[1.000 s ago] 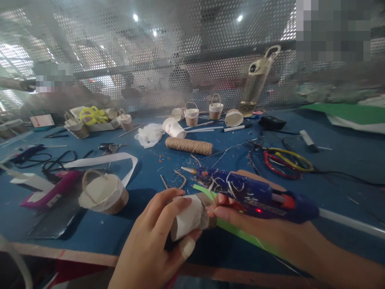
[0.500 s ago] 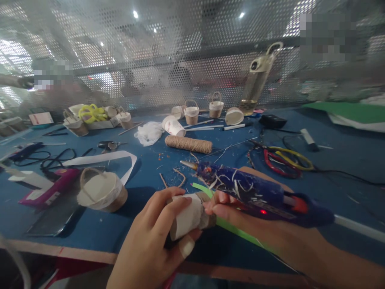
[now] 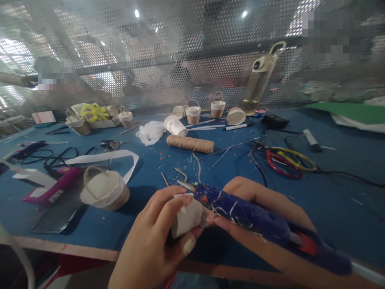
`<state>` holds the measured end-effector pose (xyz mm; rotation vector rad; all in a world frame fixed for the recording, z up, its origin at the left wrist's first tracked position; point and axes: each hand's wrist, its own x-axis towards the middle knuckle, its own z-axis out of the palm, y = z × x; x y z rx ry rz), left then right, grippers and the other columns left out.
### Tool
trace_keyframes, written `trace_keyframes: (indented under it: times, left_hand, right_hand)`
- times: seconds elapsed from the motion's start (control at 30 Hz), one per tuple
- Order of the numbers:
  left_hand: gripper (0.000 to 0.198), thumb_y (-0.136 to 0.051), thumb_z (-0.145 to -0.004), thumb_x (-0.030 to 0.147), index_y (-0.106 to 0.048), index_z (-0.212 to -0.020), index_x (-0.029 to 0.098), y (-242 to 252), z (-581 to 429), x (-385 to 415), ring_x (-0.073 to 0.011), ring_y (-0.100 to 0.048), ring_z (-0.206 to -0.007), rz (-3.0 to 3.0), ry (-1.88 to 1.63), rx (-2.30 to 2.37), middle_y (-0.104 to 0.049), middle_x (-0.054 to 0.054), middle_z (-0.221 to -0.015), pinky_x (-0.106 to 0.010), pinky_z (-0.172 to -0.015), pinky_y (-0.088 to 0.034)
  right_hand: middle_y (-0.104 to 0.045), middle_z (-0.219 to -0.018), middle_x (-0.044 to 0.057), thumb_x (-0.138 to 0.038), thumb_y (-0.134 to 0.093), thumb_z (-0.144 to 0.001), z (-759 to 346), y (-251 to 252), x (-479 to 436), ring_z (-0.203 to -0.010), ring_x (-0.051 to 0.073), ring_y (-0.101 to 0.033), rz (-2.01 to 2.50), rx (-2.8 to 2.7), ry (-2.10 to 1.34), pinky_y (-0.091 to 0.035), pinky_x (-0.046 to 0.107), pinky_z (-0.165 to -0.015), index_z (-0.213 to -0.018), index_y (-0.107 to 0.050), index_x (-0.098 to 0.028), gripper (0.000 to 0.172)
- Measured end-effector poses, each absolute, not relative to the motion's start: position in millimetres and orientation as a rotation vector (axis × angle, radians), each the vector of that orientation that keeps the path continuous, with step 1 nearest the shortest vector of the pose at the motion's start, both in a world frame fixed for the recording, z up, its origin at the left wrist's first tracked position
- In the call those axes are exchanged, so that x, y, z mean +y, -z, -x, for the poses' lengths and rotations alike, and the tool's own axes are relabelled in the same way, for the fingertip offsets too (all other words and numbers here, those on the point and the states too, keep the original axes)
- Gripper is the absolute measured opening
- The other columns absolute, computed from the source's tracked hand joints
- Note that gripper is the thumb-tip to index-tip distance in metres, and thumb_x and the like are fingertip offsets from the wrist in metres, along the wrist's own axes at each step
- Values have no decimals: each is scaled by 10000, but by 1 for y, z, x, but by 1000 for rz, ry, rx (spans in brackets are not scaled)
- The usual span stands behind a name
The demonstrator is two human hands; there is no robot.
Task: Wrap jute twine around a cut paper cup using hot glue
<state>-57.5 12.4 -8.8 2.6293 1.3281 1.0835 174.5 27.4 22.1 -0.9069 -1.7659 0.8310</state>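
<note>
My left hand [image 3: 159,228] is wrapped round a small paper cup [image 3: 188,216] lying on its side, with rough brown material at its right end. In my right hand [image 3: 264,204] is a blue hot glue gun [image 3: 240,210] streaked with strings of dried glue. Its metal nozzle points left, above the cup and close to my left fingers; I cannot tell whether it touches. My right fingertips meet the cup's right end. Only a tiny bit of green strip [image 3: 196,184] shows behind the gun. Short twine pieces [image 3: 182,174] lie just beyond.
A twine roll [image 3: 190,143] lies ahead. At left stand a handled cup basket [image 3: 105,190] and a purple tool [image 3: 55,186]. Red-and-yellow-handled pliers [image 3: 285,162] rest at right. Further back are small baskets [image 3: 193,114], a bottle [image 3: 258,82] and a perforated metal screen [image 3: 150,56].
The glue gun has tilted, its rear end dropping and its nozzle shifting slightly down and left toward the cup. The green strip, plainly visible before, is now almost wholly hidden.
</note>
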Motion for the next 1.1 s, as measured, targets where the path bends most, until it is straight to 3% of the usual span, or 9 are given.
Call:
trace_keyframes:
  times: [0.17,0.3,0.53,0.93,1.1]
  left_hand:
    - [370,-634,-1001,341,-480,-1330,266,8,58,12,-223,-677,-1137,-2606,-1091,1330,-615,-98,-1305,-334,-972,-605]
    - [350,-647,-1000,361,-498,-1307,283,8,58,11,-206,-677,-1111,-2551,-1084,1342,-622,-65,-1239,-321,-985,-594]
    - [372,-651,-1005,350,-501,-1336,271,8,58,13,-188,-657,-1195,-2557,-1095,1300,-617,-73,-1331,-274,-1025,-554]
    - [372,-644,-1003,321,-506,-1343,260,10,59,14,-201,-660,-1216,-2540,-1083,1283,-622,-88,-1349,-302,-1034,-557]
    - [377,-642,-998,317,-503,-1344,259,9,59,13,-206,-663,-1211,-2554,-1090,1293,-624,-90,-1339,-306,-1029,-565]
  right_hand:
    - [-722,-859,-19,-301,-777,-884,-175,-20,27,-751,178,-690,865,-1730,-820,-548,318,-707,-834,-678,-289,112]
    - [-730,-869,-14,-228,-779,-879,-180,-14,28,-787,193,-707,769,-1751,-819,-567,328,-722,-877,-703,-301,106]
    - [-716,-924,-28,-96,-765,-826,-187,-10,37,-777,174,-705,675,-1859,-668,-585,305,-660,-986,-651,-318,297]
    - [-702,-822,-70,-245,-788,-880,-180,-26,24,-661,140,-684,932,-1732,-652,-583,270,-602,-880,-651,-317,155]
    - [-699,-857,-52,-163,-757,-895,-180,-23,27,-693,132,-672,844,-1775,-689,-551,255,-598,-920,-653,-301,174]
